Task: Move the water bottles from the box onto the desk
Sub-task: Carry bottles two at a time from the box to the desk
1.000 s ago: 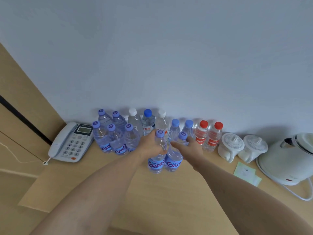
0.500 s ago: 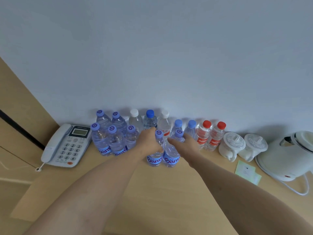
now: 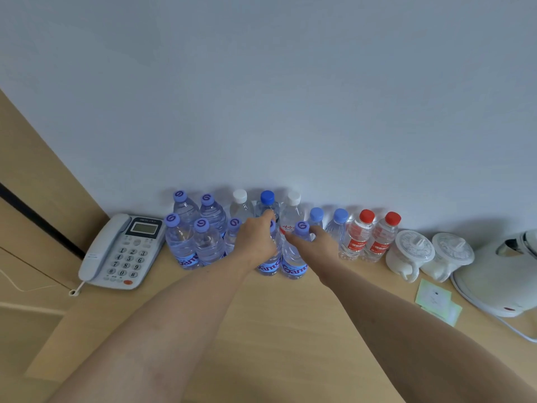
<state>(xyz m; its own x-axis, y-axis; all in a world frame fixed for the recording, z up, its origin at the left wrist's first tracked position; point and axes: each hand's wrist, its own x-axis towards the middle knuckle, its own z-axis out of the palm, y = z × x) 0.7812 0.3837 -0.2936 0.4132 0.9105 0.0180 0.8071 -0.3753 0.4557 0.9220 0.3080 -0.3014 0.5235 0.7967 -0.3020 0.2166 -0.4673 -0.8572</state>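
Note:
Two clear water bottles with purple caps and blue labels stand side by side on the wooden desk (image 3: 276,330), just in front of the row along the wall. My left hand (image 3: 257,239) wraps the neck of the left bottle (image 3: 268,267) and hides most of its cap. My right hand (image 3: 318,242) grips the right bottle (image 3: 295,266) just below its cap. To the left stands a cluster of purple-capped bottles (image 3: 181,245). Behind are white-capped and blue-capped bottles (image 3: 267,203), and two red-capped bottles (image 3: 359,237) stand to the right. The box is out of view.
A white desk phone (image 3: 122,251) lies at the left, its cord trailing off the edge. Two white lidded cups (image 3: 411,254) and a white kettle (image 3: 505,274) with its cord stand at the right, with pale green paper notes (image 3: 433,296) in front. The wall is directly behind the bottles.
Both hands carried the two bottles away from me toward the wall; the bottles now stand close against the row of other bottles.

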